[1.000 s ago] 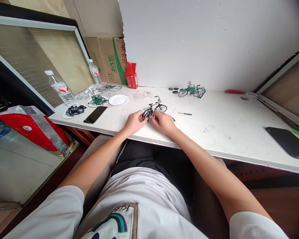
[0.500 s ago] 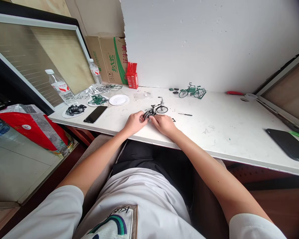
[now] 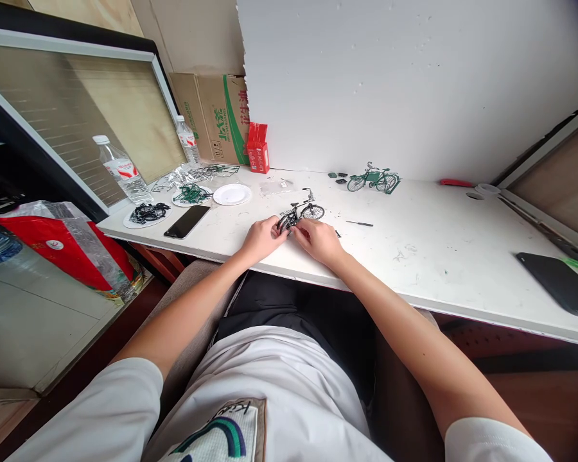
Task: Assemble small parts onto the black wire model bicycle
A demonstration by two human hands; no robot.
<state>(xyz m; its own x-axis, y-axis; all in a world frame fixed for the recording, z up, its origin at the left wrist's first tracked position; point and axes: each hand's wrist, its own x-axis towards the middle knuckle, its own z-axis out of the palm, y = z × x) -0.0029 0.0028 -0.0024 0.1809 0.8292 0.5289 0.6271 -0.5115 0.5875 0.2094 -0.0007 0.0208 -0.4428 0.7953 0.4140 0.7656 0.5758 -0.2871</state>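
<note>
A small black model bicycle [image 3: 302, 214] stands on the white table [image 3: 433, 256] near its front edge. My left hand [image 3: 261, 236] pinches the bicycle's rear end from the left. My right hand [image 3: 318, 239] closes on the same rear part from the right, fingertips almost meeting the left ones. The front wheel and handlebar stick out beyond my fingers; the rear wheel is mostly hidden by them. A thin dark screwdriver [image 3: 359, 224] lies just right of the bicycle.
A green model bicycle [image 3: 374, 179] stands at the back. To the left are a black phone [image 3: 186, 221], paper plates with parts [image 3: 147, 213], a white plate [image 3: 232, 194], water bottles [image 3: 122, 171], a red box [image 3: 259, 154] and a carton [image 3: 216, 115]. A dark tablet [image 3: 559, 282] lies far right.
Both hands stay on the black bicycle's rear with small finger shifts. The view has drifted slightly, so everything sits a little lower and to the right.
</note>
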